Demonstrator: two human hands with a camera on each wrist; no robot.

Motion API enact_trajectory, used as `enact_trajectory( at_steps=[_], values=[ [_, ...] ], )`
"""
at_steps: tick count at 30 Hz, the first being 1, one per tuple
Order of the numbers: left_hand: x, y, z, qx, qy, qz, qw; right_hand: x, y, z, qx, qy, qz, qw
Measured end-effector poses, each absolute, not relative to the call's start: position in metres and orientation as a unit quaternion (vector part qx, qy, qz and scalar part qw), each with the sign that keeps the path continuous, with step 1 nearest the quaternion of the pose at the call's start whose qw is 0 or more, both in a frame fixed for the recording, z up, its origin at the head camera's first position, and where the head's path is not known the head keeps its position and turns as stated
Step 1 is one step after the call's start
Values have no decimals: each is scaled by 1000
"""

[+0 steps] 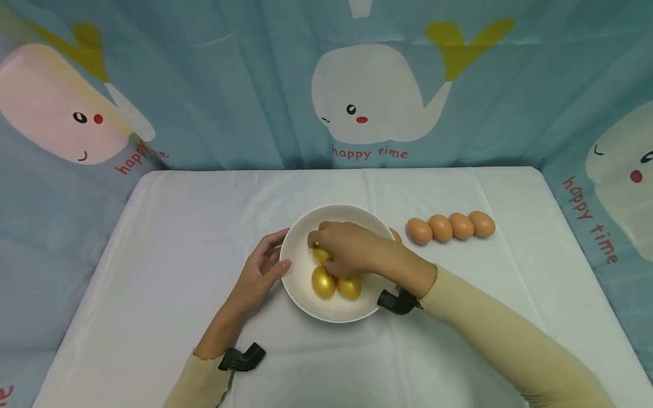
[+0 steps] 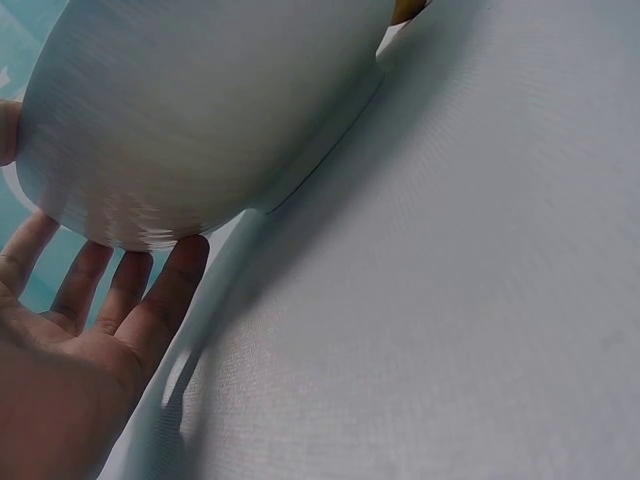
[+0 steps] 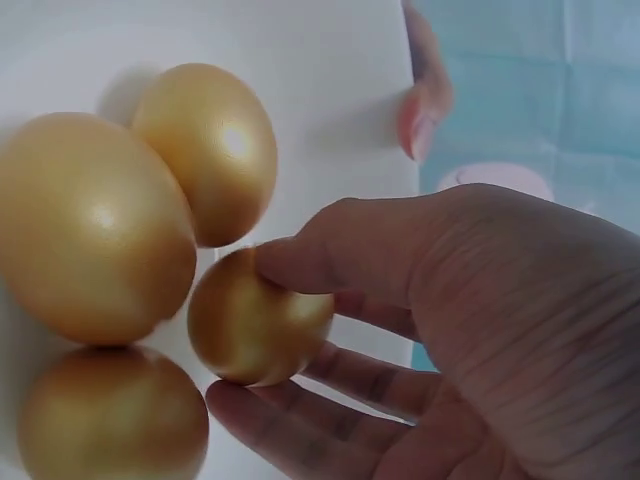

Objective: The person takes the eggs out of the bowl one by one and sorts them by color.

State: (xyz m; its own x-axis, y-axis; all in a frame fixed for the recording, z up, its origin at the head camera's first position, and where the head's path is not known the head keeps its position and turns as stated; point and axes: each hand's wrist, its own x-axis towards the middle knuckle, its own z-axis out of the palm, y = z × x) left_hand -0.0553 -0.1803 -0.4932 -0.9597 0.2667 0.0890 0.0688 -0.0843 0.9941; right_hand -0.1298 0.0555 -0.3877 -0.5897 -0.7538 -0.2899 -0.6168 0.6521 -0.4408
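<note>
A white bowl (image 1: 301, 294) stands mid-table with several golden eggs in it, two of them plain in the head view: one golden egg (image 1: 323, 282) and, beside it, a second golden egg (image 1: 349, 288). My right hand (image 1: 352, 243) reaches over the rim and grips another golden egg (image 3: 260, 318) between thumb and fingers. More golden eggs lie close to it in the right wrist view. At the bowl's left side, my left hand (image 1: 260, 269) holds the bowl, thumb at the rim and fingertips against the outer wall (image 2: 200, 130).
Several brown eggs (image 1: 441, 228) line up right of the bowl; another brown egg (image 1: 395, 235) is partly hidden behind the rim and right arm. White cloth covers the table (image 1: 178, 255). A blue whale-print curtain (image 1: 245, 102) hangs around the back and sides.
</note>
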Motion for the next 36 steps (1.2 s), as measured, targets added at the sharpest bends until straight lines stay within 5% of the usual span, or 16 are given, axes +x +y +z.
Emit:
enact_trajectory(
  at_steps=[23,36],
  values=[
    [-57,-183,-496,126,689,711,65,-92,161,-366,-270,857,-435,53],
    [-58,-182,-499,136,670,727,67,-84,204,-377,-230,877,-420,-29]
  ],
)
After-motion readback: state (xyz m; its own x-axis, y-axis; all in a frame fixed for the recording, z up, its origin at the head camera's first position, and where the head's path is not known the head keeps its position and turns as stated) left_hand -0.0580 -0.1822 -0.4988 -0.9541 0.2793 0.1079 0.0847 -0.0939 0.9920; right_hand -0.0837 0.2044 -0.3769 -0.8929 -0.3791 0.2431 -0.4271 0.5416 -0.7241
